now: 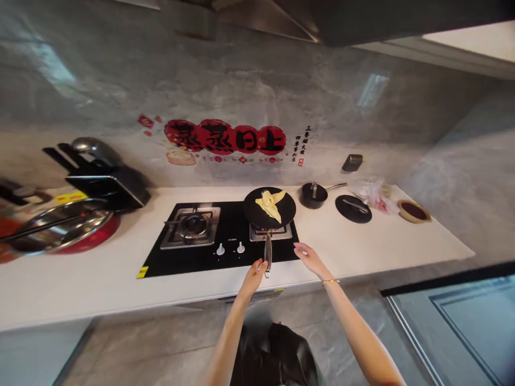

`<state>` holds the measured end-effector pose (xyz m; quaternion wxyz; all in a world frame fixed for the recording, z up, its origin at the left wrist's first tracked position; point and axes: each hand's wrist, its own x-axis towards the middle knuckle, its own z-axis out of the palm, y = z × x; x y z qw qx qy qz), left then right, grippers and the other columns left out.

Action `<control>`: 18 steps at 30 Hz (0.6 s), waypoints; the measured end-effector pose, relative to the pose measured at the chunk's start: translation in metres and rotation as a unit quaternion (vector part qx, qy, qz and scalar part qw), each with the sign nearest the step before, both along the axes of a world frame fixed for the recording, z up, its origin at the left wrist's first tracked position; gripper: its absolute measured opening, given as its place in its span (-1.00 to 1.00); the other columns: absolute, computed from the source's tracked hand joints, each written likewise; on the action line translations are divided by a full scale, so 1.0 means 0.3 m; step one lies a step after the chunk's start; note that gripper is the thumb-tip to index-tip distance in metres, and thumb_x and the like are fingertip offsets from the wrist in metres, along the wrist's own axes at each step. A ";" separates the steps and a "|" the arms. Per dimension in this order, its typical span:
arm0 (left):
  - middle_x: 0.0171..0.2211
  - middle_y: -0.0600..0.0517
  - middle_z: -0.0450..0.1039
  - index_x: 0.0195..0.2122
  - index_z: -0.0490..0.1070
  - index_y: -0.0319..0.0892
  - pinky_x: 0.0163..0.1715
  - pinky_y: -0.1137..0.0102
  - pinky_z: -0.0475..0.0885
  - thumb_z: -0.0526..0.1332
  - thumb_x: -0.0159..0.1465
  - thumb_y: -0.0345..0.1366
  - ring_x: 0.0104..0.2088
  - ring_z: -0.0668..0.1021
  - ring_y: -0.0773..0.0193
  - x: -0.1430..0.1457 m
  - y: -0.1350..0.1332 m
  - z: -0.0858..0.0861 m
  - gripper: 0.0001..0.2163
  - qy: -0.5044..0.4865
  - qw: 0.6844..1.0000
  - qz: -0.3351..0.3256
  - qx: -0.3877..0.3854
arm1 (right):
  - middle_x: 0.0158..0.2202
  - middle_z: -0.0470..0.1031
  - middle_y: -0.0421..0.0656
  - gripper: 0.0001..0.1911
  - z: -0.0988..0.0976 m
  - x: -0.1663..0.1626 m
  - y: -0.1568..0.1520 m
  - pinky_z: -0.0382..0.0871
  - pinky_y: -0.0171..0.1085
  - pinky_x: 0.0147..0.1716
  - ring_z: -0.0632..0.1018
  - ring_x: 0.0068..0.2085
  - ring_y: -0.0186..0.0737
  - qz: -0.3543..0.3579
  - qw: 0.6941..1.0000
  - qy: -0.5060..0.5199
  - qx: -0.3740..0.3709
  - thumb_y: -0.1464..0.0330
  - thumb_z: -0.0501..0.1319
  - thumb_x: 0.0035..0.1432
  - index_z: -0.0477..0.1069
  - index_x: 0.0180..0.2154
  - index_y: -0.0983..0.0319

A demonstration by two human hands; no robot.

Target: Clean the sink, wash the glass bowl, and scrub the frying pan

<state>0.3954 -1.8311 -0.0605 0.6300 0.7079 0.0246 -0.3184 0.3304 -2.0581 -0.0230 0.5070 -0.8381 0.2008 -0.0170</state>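
The left hand [255, 274] has its thumb and fingers closed on the long silver metal handle [268, 247] of a round, shallow black frying pan [254, 214], gripping near the handle's outer end. The right hand [308, 256] holds nothing; its fingers are loosely extended toward the left, beside the front right corner of the hob, and a thin gold-coloured bangle [330, 281] circles that wrist. The pan is over the right burner, its handle pointing toward the person; whether its base touches the grate is hard to tell. Inside it lies a yellow, folded, sheet-like piece of food [270, 206], with pointed ends spreading outward.

Around the pan is the black rectangular hob [233, 261], with two pale knobs at its front and a bare left burner [193, 224]. To the right, a small black lidded saucepan [314, 199] stands near the pan, then a flat round black lid [349, 213], a clear plastic bag [373, 194] and a round bowl with dark brown contents [402, 213]. Well to the left, a red-sided steel basin [92, 236] sits before a black knife block [108, 187] on the white countertop [406, 252].
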 end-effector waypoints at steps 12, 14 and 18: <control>-0.36 -0.01 0.49 -0.18 0.34 -0.22 -0.39 0.48 0.41 0.34 0.04 -0.01 -0.31 0.57 0.25 0.105 -0.151 -0.063 -0.55 0.031 0.997 0.046 -0.045 | 0.21 0.24 0.14 -0.24 0.052 0.848 -0.007 0.17 -0.16 0.14 0.31 0.19 0.02 0.030 0.975 0.052 -0.212 0.14 0.21 0.10 0.06 0.22 0.37; -0.36 -0.01 0.47 -0.25 0.30 -0.22 -0.47 0.49 0.40 0.34 0.05 -0.01 -0.37 0.58 0.27 0.126 -0.170 -0.063 -0.58 0.055 0.996 0.035 -0.059 | 0.15 0.27 0.24 -0.20 0.041 0.936 0.006 0.15 -0.03 0.12 0.31 0.17 0.16 0.000 0.970 0.085 -0.229 0.10 0.25 0.05 0.10 0.18 0.43; -0.28 -0.07 0.47 -0.21 0.24 -0.22 -0.56 0.46 0.41 0.32 0.09 -0.05 -0.44 0.59 0.25 0.162 -0.199 -0.054 -0.59 0.111 0.989 0.019 -0.093 | 0.09 0.32 0.32 -0.45 0.015 1.038 0.012 0.04 0.16 0.12 0.25 0.18 0.32 -0.023 0.960 0.109 -0.258 0.15 0.26 0.05 0.37 -0.08 0.48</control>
